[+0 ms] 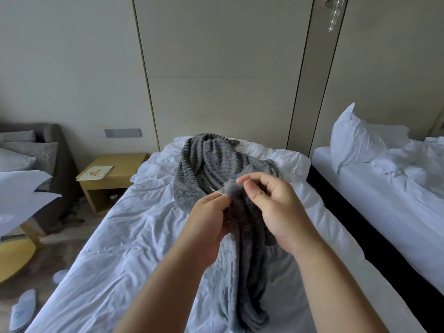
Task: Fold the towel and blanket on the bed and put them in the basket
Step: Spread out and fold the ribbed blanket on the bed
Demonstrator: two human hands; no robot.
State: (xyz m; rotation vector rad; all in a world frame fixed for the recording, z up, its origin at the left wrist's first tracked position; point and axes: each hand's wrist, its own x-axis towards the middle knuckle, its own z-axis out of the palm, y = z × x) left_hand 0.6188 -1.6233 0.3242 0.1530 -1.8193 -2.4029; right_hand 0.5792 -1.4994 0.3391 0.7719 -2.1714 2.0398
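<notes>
1. Blanket point(211, 164), grey and ribbed, lies lengthwise along the middle of the bed point(115, 248). Its near end hangs in loose folds down to the white sheet between the person's two forearms.
2. Just above that, the left hand point(206, 227) grips a raised bunch of the blanket. Its fingers are curled in and pressed together, pinching the edge beside a small white tag point(217, 191).
3. The right hand point(271, 207) is close beside it on the same bunch. Thumb and forefinger pinch the fuzzy top edge, and the other fingers are loosely curled behind them.
4. Beyond the hands, the rest of the blanket runs away in a rumpled heap to the head of the bed, resting on the creased sheet.
5. On the floor to the left of the bed lie pale slippers point(22, 308), near the edge of a round yellow table point(14, 258).
6. Farther back on the left stands a wooden nightstand point(113, 174), just beside the bed, with a leaflet point(96, 173) lying on top. A dark sofa point(55, 164) with cushions stands to its left.
7. To the right, across a narrow gap, is a second bed point(384, 212) with crumpled white bedding and a pillow point(355, 138) propped upright at its head.
8. Behind both beds rises a pale panelled wall point(216, 68).
</notes>
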